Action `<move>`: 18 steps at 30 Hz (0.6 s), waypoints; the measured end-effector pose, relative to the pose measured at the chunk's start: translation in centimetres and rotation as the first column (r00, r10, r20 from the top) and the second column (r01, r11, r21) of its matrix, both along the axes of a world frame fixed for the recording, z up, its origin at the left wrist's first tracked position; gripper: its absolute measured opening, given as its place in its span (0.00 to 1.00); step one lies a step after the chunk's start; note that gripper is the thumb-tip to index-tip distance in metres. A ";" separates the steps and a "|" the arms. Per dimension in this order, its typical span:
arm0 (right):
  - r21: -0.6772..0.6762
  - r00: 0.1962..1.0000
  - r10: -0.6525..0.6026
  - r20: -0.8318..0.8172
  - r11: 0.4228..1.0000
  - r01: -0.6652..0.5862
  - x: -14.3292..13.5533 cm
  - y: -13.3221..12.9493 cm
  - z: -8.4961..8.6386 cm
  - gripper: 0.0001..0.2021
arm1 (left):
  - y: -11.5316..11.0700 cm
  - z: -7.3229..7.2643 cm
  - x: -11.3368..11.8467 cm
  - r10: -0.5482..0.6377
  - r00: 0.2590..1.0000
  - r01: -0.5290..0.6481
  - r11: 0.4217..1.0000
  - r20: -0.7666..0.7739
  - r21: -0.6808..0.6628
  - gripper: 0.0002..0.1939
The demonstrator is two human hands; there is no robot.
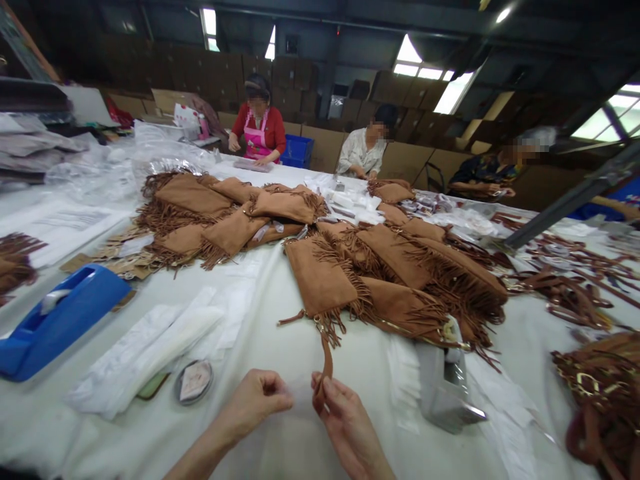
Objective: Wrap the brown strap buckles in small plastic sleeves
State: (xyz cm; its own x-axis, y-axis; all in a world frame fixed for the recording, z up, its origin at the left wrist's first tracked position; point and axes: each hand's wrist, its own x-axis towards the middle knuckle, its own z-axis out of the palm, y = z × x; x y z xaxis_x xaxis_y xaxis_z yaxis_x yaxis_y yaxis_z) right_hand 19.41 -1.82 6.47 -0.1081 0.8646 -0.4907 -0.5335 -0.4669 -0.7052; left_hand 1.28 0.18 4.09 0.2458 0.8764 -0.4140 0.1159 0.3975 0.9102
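Thumb and fingers of my right hand (345, 417) are closed on a brown suede strap (326, 360). That strap runs up to a metal clip at the corner of a fringed brown pouch (320, 273), which lies flat at the near edge of a heap of similar fringed bags (400, 260). My left hand (257, 400) is pinched shut just left of the strap. A thin, see-through sheet (301, 392) spans the gap between both hands; its edges are hard to make out against the white table.
A blue tape dispenser (65, 320) is at left, near white tissue strips (150, 353) and a round tin (194, 382). A grey tape dispenser (445, 380) stands at right. Brown straps (575, 287) lie farther right. Several co-workers sit across the table (240, 433).
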 end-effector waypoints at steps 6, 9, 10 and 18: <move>0.024 0.997 -0.057 0.049 0.998 0.055 -0.1 0.9 0.7 0.14 | -0.2 -0.3 -1.1 -0.115 0.993 0.114 0.993 -0.021 -0.012 0.09; 0.058 0.995 -0.018 0.102 0.998 0.012 -0.5 0.9 0.5 0.14 | -0.3 -0.4 -1.1 -0.134 0.991 0.134 0.991 -0.014 -0.010 0.09; 0.071 0.993 -0.008 0.118 0.997 -0.001 -0.7 0.9 0.4 0.14 | -0.3 -0.5 -1.1 -0.136 0.990 0.136 0.991 -0.020 -0.009 0.09; 0.134 0.976 0.018 0.215 0.990 -0.048 -1.2 1.0 -0.2 0.15 | -0.1 -0.5 -0.9 -0.165 0.985 0.165 0.986 -0.051 -0.015 0.10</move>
State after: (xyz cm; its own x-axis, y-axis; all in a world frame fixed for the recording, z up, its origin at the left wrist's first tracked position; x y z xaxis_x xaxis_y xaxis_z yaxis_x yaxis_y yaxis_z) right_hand 18.25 -0.81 6.28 -0.0436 0.9231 -0.3820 -0.3499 -0.3723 -0.8596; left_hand 0.39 0.05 3.58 0.3646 0.8209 -0.4395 0.2279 0.3790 0.8969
